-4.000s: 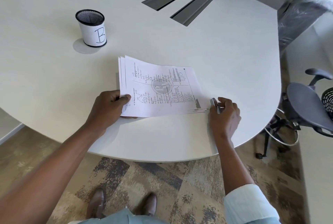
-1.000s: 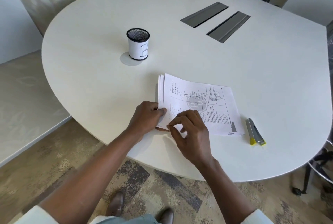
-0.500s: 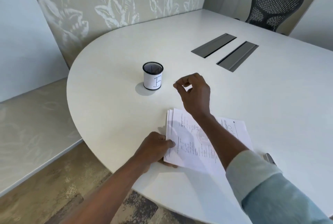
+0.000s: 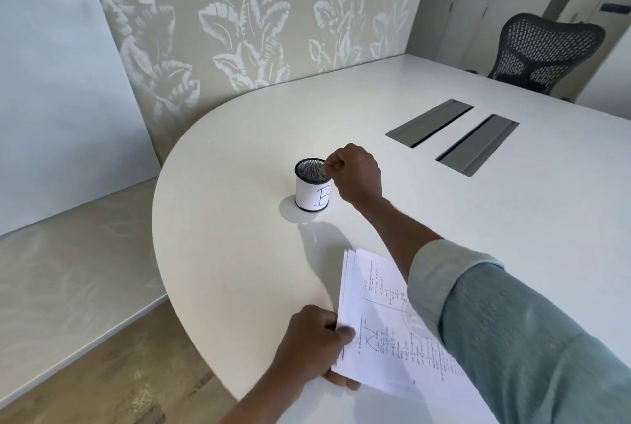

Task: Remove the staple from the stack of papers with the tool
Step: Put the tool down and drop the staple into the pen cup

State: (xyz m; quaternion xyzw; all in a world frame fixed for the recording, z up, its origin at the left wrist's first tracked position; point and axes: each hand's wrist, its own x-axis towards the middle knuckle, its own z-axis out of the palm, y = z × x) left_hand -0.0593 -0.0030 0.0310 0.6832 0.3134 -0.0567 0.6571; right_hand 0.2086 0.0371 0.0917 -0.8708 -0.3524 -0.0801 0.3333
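A stack of printed papers point(image 4: 379, 324) lies at the near edge of the white table point(image 4: 222, 246). My left hand point(image 4: 316, 343) pinches the stack's near left corner, thumb on top. My right hand point(image 4: 355, 177) reaches far forward, its thumb and forefinger pinched together right over the rim of a black mesh cup point(image 4: 312, 188) marked "B". Whatever is in the pinch is too small to make out. The staple remover is out of view, hidden behind my right sleeve.
Two grey cable hatches point(image 4: 430, 123) point(image 4: 478, 145) are set into the table at the far right. A black mesh office chair point(image 4: 543, 51) stands behind the table. A leaf-patterned wall panel point(image 4: 246, 20) rises behind the table's rounded end.
My right hand left the staple remover beside the papers, pinched at the stack's corner, then travelled forward to the mesh cup. My left hand kept hold of the papers. The view tilted up.
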